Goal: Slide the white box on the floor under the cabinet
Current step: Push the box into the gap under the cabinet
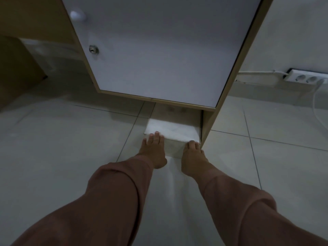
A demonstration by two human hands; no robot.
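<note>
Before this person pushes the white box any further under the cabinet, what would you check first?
1. Left hand on the white cardboard box: ok, fingers over its near top edge.
2. Right hand on box: ok, at the near right corner.
3. Box lined up with the gap under the white-doored wooden cabinet: ok, already partly under.
4. Clearance to the cabinet's right side panel: tight, cannot tell.
5. Space behind box: cannot tell, hidden.

We count one white box point(171, 128), one cabinet point(159, 50), two hands, left point(154, 151) and right point(193, 158), and one power strip point(308, 78).
</note>
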